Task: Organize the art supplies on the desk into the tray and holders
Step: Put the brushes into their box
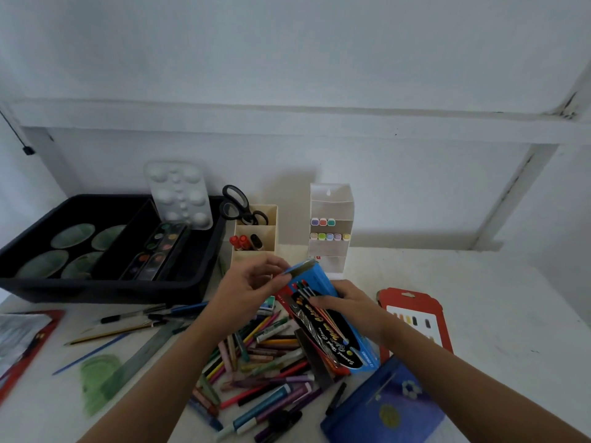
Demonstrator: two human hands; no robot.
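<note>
So the fingers point(275, 269) of the left hand point(252, 282) are pinching the top flap end of a blue box point(323, 324) of colour pens, and the right hand point(350, 303) has its fingers point(321, 302) curled round the box's side, so both hands are grasping it. The box is up off the tabletop point(479, 314), tilted, right above a messy pile of crayons and markers point(265, 362) that's spread out under the wrists. Just right of the pile there's a blue zip pouch point(383, 407), and a red card pack point(412, 314) lies flat beyond it. On the left of the pile, a ruler point(144, 350), a pencil point(112, 334) and a few pens lie loose, next to a green paint smear point(99, 378). Further back, a cream holder point(256, 231) has black scissors point(236, 203) and a couple of red markers point(240, 242) standing in it. Beside that is a white tiered holder point(329, 251) with pastel-capped markers point(323, 222) in two of its rows. Back left sits the black tray point(105, 290), holding strip paint sets point(160, 251) and some greenish ovals point(73, 235), with a white palette point(180, 193) leaning up at its far edge.
</note>
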